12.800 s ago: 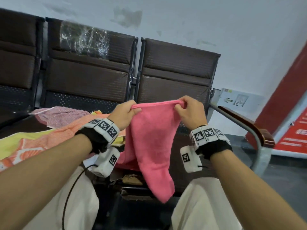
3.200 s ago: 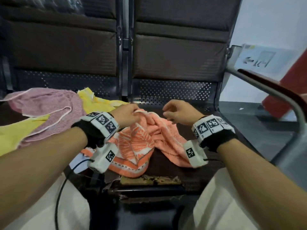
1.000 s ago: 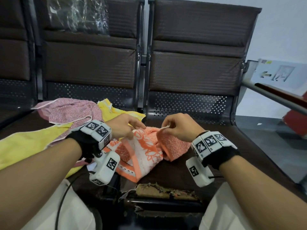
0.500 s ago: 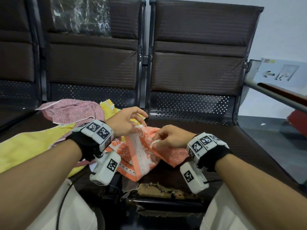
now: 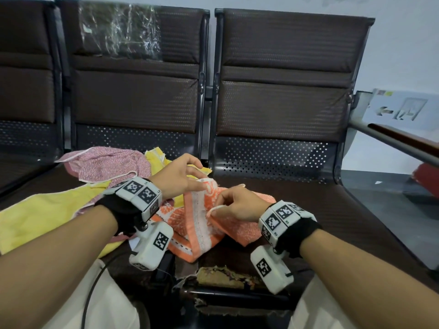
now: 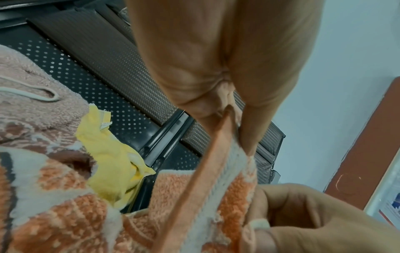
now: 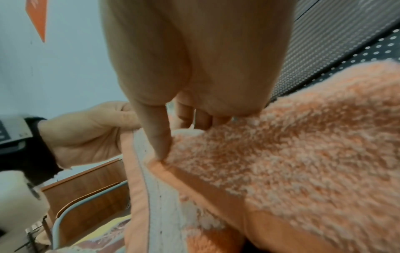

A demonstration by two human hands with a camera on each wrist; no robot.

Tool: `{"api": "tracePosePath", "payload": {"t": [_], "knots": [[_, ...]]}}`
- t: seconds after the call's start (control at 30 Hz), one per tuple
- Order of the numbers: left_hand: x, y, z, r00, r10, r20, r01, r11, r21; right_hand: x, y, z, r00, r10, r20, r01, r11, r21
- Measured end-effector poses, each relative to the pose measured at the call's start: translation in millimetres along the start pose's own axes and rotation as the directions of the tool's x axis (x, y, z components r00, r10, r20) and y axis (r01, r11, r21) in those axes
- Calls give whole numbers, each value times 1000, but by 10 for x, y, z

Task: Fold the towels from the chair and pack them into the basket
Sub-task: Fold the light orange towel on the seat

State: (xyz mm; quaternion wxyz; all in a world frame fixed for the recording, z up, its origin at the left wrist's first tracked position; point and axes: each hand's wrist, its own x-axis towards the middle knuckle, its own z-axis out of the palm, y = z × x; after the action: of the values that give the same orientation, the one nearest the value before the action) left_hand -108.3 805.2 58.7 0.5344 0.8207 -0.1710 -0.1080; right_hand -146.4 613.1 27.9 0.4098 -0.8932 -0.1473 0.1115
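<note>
Far left on chair seat (image 5: 356, 224): yellow towel (image 5: 35, 214) spread flat, pink speckled towel (image 5: 107, 165) bunched on top of it near backrest. Centre: orange patterned towel (image 5: 190, 224) crumpled on seat — left hand (image 5: 177, 178) pinching upper edge at white band, other fingers spread. Right hand (image 5: 237, 205) just beside, fingers curled, gripping same towel's hem and white loop. Torn seat padding (image 5: 225, 277) at front edge.

Even indoor light, soft shadows, wide-angle bending at edges, wrist views blurred up close
</note>
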Motion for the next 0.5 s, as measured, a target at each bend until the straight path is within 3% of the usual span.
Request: {"api": "tracePosePath", "payload": {"t": [0.1, 0.27, 0.4, 0.5], "knots": [[-15, 9, -12, 1000, -1, -2, 1, 1000, -2, 19, -8, 26, 995, -7, -98, 3, 999, -43], [-10, -56, -76, 998, -25, -60, 39, 972, 232, -5, -54, -74, 975, -16, -221, 27, 999, 45], [-54, -20, -68, 996, -94, 4, 92, 989, 119, -40, -36, -206, 950, 11, -312, 26, 993, 112], [-62, 45, -52, 998, -51, 45, 50, 999, 12, -53, -44, -261, 930, 10, -366, 38, 992, 123]]}}
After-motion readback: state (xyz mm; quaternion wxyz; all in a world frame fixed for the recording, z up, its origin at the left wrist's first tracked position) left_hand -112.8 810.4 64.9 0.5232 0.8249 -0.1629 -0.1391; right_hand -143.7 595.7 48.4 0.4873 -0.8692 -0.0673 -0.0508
